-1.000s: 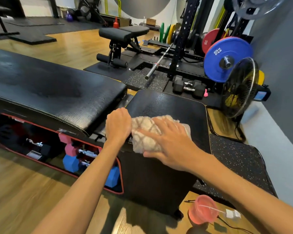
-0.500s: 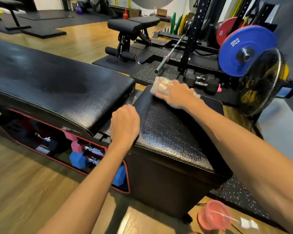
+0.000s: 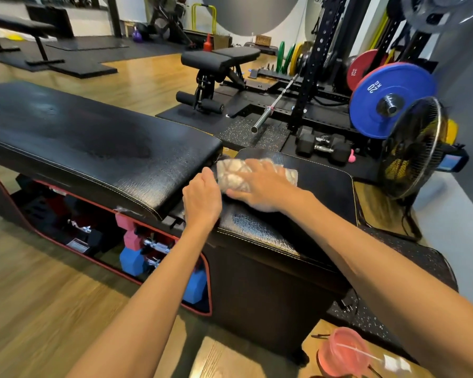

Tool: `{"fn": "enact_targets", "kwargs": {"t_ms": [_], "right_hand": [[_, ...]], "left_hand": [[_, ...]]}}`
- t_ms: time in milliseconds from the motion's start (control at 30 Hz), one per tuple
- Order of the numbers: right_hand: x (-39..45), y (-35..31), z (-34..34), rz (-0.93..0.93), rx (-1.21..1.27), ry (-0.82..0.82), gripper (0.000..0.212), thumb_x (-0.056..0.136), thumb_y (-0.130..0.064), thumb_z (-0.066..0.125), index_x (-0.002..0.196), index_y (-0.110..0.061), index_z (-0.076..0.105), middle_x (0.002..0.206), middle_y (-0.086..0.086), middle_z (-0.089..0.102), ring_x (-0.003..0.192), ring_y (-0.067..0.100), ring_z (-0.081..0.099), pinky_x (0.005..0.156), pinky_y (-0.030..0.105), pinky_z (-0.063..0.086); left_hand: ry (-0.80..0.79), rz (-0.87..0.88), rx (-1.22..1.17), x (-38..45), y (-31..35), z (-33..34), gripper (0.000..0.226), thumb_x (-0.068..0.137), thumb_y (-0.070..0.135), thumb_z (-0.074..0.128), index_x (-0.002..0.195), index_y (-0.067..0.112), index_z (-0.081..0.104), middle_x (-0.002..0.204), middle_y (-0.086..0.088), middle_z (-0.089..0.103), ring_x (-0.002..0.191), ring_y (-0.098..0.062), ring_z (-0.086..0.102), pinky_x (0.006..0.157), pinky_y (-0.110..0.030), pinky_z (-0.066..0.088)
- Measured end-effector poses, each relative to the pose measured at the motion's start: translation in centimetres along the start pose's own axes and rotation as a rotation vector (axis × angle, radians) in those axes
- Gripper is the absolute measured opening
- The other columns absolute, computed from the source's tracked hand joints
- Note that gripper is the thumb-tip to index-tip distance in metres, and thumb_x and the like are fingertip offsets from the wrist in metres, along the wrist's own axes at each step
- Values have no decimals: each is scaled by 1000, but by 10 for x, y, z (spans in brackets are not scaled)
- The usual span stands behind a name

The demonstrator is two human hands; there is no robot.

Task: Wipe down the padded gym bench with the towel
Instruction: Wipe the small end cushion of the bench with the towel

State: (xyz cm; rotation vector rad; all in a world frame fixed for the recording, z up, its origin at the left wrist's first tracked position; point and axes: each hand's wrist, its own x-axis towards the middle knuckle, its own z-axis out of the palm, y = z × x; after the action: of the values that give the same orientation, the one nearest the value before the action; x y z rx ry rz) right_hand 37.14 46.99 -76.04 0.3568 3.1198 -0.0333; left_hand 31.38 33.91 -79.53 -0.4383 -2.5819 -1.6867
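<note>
Your right hand (image 3: 260, 186) has drawn the towel (image 3: 231, 174) back from the far edge of the short pad toward the middle, next to the gap between the two pads, and your left hand (image 3: 201, 199) has shifted a little farther along the gap to meet it. The right hand lies flat on the towel with fingers spread and straight, pressing it onto the padded gym bench (image 3: 298, 203). The left hand sits at the inner edge of the short pad, fingers curled under, touching the towel's near corner; you cannot tell whether it actually pinches the cloth.

The towel is a pale, quilted cloth, bunched under your palm on the short pad. The long pad (image 3: 79, 143) stretches away to your left, its black surface glossy and textured with yellow stitching.

Readable writing: the blue weight plate (image 3: 377, 91) behind the bench shows "20 KG", and the red plate (image 3: 359, 68) beyond it shows "25". A standing fan (image 3: 413, 148) stands just in front of the blue plate.

The open storage bay (image 3: 99, 233) under the long pad, trimmed in red, holds dumbbells: pink and blue heads with chrome handles near its right end, darker items farther left that are too dim to name. On the floor near your right forearm sits a pink bowl (image 3: 342, 350) with a white cable and plug lying across it.
</note>
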Motion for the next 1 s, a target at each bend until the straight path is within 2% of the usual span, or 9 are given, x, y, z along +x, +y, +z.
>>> {"fn": "enact_targets", "kwargs": {"t_ms": [67, 167, 300, 333, 467, 567, 733, 867, 1000], "right_hand": [[-28, -14, 2, -64, 0, 6, 68, 89, -73, 39, 149, -42, 33, 158, 4, 22, 144, 36, 17, 112, 58, 14], [-68, -31, 9, -130, -44, 77, 73, 83, -79, 30, 149, -46, 29, 159, 5, 21, 145, 36, 17, 113, 62, 13], [-64, -27, 5, -52, -28, 69, 73, 86, -76, 35, 150, -41, 31, 158, 1, 23, 143, 33, 21, 113, 57, 21], [-54, -23, 2, -16, -20, 53, 73, 87, -75, 36, 149, -38, 33, 157, 0, 24, 141, 33, 23, 112, 55, 23], [-10, -1, -3, 102, -20, 41, 78, 87, -76, 38, 144, -23, 42, 150, 3, 33, 135, 37, 32, 105, 56, 30], [22, 20, -1, 192, -9, 35, 84, 85, -81, 35, 144, -21, 41, 152, 5, 32, 135, 41, 32, 103, 61, 28], [66, 55, -4, 366, 22, 44, 97, 79, -87, 36, 149, -19, 35, 155, 9, 31, 136, 46, 32, 103, 62, 27], [92, 61, -3, 439, 36, 76, 96, 80, -86, 38, 146, -16, 39, 150, 12, 37, 134, 46, 34, 104, 61, 27], [100, 54, 3, 361, -41, 28, 82, 86, -79, 36, 143, -20, 44, 149, 16, 34, 134, 49, 31, 109, 60, 25]], "left_hand": [[-41, -79, -16, 2, 1, -7, 33, 100, 19, 24, 91, 5, 52, 116, -25, 61, 106, -41, 51, 86, -43, 36], [-159, -167, -197, 5, -3, -21, 53, 97, 38, 22, 104, 13, 68, 118, -13, 65, 111, -34, 53, 102, -48, 38], [-285, 51, -15, 7, -12, -29, 33, 100, 22, 25, 87, 14, 54, 100, -11, 62, 104, -39, 54, 86, -43, 38], [-295, 58, -39, 12, -19, -29, 30, 102, 18, 26, 90, 12, 53, 104, -13, 62, 105, -38, 54, 85, -43, 38], [-476, 153, -232, 16, -44, -28, 39, 102, 21, 31, 128, 21, 59, 131, -2, 60, 123, -16, 53, 109, -36, 37], [-393, 204, -326, 15, -56, -26, 36, 91, 30, 31, 110, 40, 60, 113, 13, 65, 111, -8, 59, 100, -16, 41], [-332, 44, -529, 30, -65, -22, 40, 74, 51, 40, 90, 29, 68, 86, 4, 75, 87, -15, 67, 90, -40, 49], [-262, 148, -522, 32, -72, -12, 43, 76, 49, 35, 94, 25, 66, 84, 2, 74, 82, -15, 67, 77, -29, 52], [-248, 214, -480, 33, -73, -11, 49, 82, 46, 29, 105, 18, 63, 88, -1, 73, 83, -14, 67, 74, -20, 51]]}}
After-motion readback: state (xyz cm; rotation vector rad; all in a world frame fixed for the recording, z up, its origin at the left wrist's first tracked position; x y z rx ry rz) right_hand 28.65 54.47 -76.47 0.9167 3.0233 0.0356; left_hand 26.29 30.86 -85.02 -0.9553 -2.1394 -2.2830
